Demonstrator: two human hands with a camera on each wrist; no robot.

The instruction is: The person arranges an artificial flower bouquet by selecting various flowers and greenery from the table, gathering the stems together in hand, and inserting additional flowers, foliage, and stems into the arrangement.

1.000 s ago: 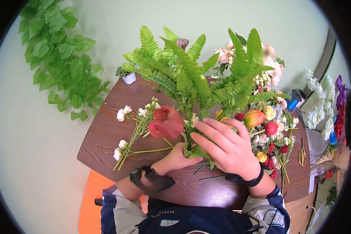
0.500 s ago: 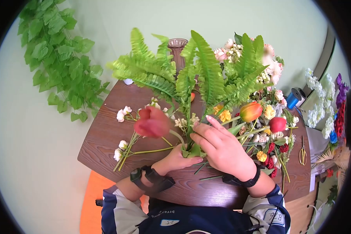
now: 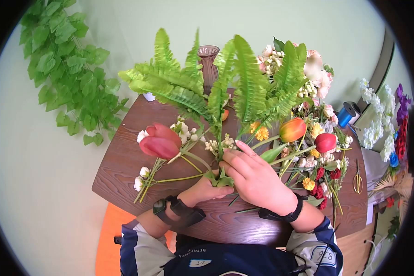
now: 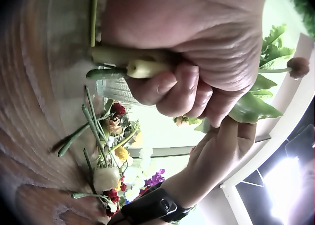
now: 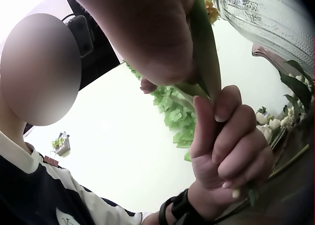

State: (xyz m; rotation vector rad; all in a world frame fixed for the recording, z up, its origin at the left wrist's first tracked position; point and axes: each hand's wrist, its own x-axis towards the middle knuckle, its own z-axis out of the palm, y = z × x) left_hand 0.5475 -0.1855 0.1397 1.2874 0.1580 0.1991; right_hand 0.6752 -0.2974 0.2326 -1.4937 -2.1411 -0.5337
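Note:
A bunch of artificial fern fronds (image 3: 248, 83) and tulips stands between my hands. My left hand (image 3: 206, 187) grips its stems low down, fingers wrapped round them; cut stem ends (image 4: 142, 68) poke out under the fist in the left wrist view. Just above, my right hand (image 3: 257, 172) has its bent fingers round the stems, beside a broad green leaf (image 5: 206, 53). A red tulip (image 3: 161, 141) leans out left. To the right lean an orange-yellow tulip (image 3: 292, 129) and another red tulip (image 3: 325, 142). Parts of the stems are hidden by my fingers.
White flowers on stems (image 3: 145, 172) lie left on the wooden table (image 3: 119, 152). Mixed flowers (image 3: 317, 172) pile up right, near gold-handled scissors (image 3: 357, 183) and a blue spool (image 3: 346, 116). A ribbed vase (image 3: 208, 62) stands behind the ferns. A clear glass vessel (image 5: 275, 18) shows in the right wrist view.
The left red tulip has swung further left and the right-hand tulips have spread out to the right. The fern fronds have shifted left, uncovering the vase. My right hand has drawn slightly left around the stems.

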